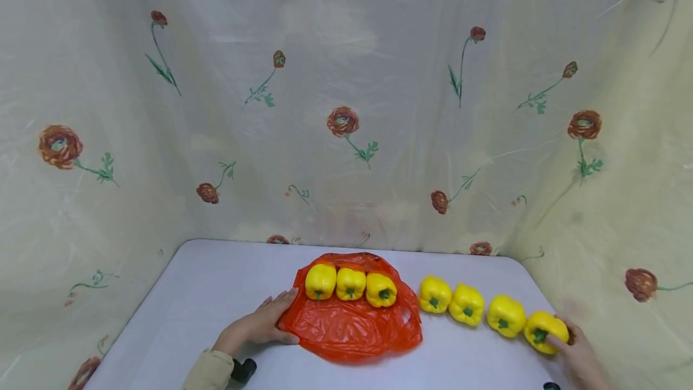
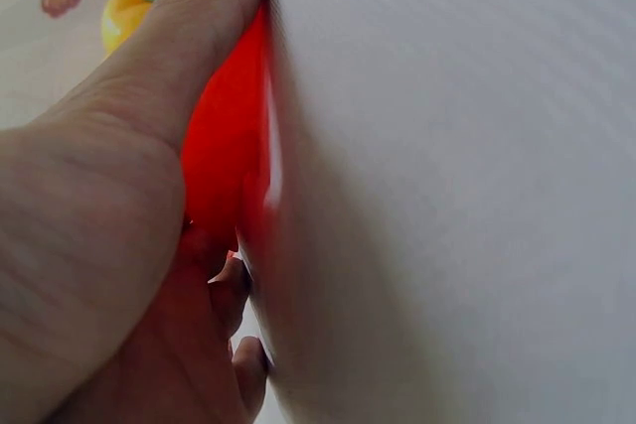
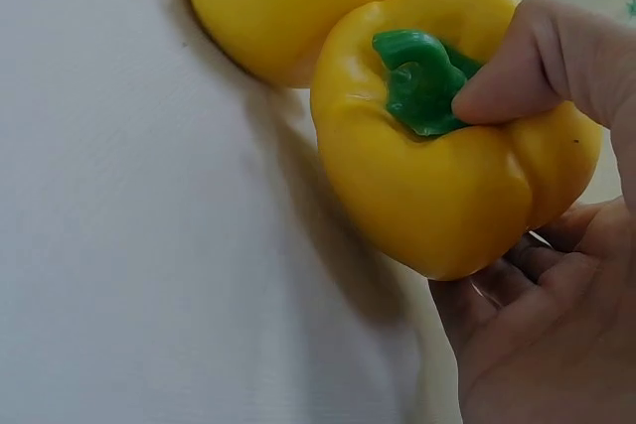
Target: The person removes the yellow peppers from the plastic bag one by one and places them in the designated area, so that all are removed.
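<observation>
My right hand [image 1: 582, 355] grips the rightmost yellow bell pepper [image 1: 545, 322]. In the right wrist view its thumb presses beside the green stem [image 3: 422, 86], with the other fingers around the far side and underneath. A red plastic bag [image 1: 346, 330] lies spread at the middle of the table, and three yellow bell peppers [image 1: 350, 281] sit in a row on its far part. My left hand [image 1: 264, 322] rests at the bag's left edge, fingers extended and thumb along its near side. The left wrist view shows the thumb against the red plastic [image 2: 227, 136].
Three more yellow bell peppers [image 1: 467, 304] stand in a slanting row between the bag and my right hand, the last one right beside the gripped pepper. The white table [image 1: 216, 275] ends at a flower-printed curtain [image 1: 406, 137] behind and at both sides.
</observation>
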The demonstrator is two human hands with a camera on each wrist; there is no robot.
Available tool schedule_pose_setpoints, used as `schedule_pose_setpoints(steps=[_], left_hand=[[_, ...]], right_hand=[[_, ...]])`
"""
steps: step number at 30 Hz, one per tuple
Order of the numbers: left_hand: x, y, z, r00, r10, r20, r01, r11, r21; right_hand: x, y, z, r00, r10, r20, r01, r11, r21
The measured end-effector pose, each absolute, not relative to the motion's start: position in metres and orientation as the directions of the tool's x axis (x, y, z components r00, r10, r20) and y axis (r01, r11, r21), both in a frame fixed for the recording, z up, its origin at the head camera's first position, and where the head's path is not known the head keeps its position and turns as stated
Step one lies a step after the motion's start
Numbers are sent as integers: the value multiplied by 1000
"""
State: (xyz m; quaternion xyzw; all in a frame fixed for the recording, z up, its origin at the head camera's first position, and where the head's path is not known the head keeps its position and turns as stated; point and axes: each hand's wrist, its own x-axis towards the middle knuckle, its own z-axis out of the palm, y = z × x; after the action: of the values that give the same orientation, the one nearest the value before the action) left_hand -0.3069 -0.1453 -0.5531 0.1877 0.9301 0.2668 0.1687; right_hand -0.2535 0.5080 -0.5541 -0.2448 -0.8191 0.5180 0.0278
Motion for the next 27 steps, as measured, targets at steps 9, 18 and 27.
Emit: schedule_pose_setpoints(steps=[9,18,27], left_hand=[[-307,-145,-553,-874,436,-216,258,792,553],[-307,-145,-554,-875,437,-209,265,793,549],[-307,-145,-552,-873,442,-207,265,785,559]], right_hand=[[-258,509,-564,-857,461,-228,433,408,-804],[-261,507,-565,-835,480,-268,465,357,-810],[-264,507,-569,-838,473,-271,455,333,-826]])
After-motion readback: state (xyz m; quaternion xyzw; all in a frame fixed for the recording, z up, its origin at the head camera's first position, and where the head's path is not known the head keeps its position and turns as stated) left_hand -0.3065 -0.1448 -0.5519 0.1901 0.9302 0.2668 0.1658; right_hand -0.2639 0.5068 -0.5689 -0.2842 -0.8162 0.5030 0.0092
